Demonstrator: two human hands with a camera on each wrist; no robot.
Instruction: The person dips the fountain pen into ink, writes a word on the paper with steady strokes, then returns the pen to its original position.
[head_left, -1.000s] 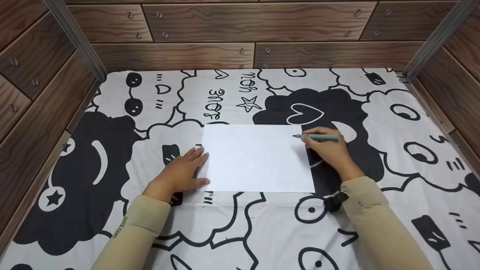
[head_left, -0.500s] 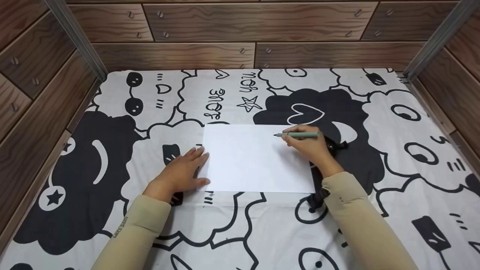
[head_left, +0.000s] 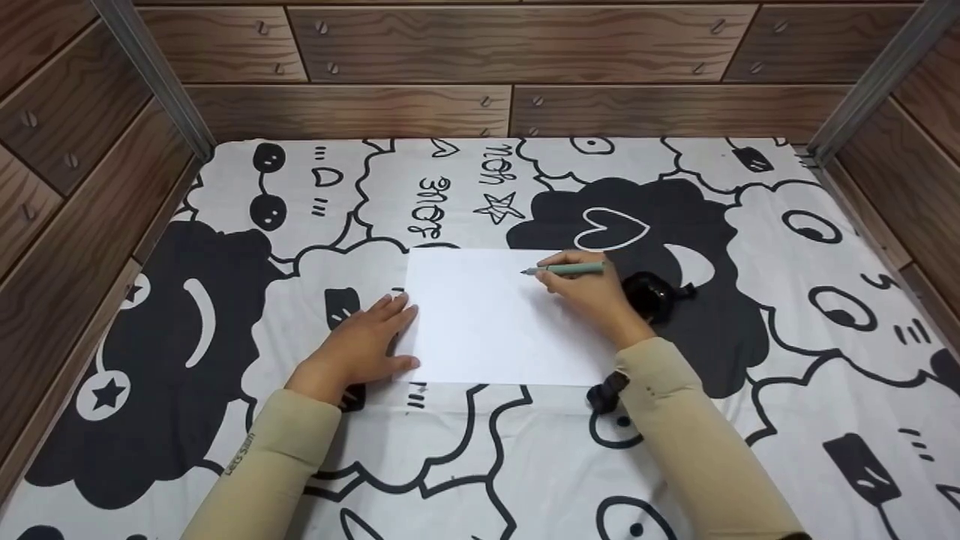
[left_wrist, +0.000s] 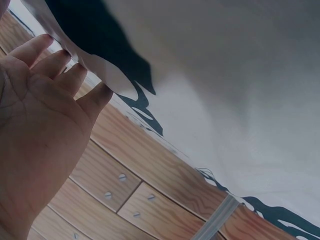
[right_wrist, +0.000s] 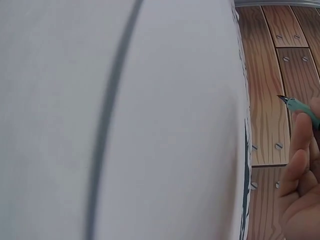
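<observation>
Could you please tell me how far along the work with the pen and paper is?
Done: the white rectangular paper sheet lies flat on the black-and-white patterned cloth, with the left hand at its left edge.
In hand: the right hand pinches a slim green pen, dark tip over the sheet's far part; contact is unclear.
Left: probably all the marking, as I see no marks.

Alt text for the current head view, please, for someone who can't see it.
A person's right hand holds a green pen over a white sheet, while the left hand rests at its left edge. The sheet lies on a black-and-white patterned cloth.
</observation>
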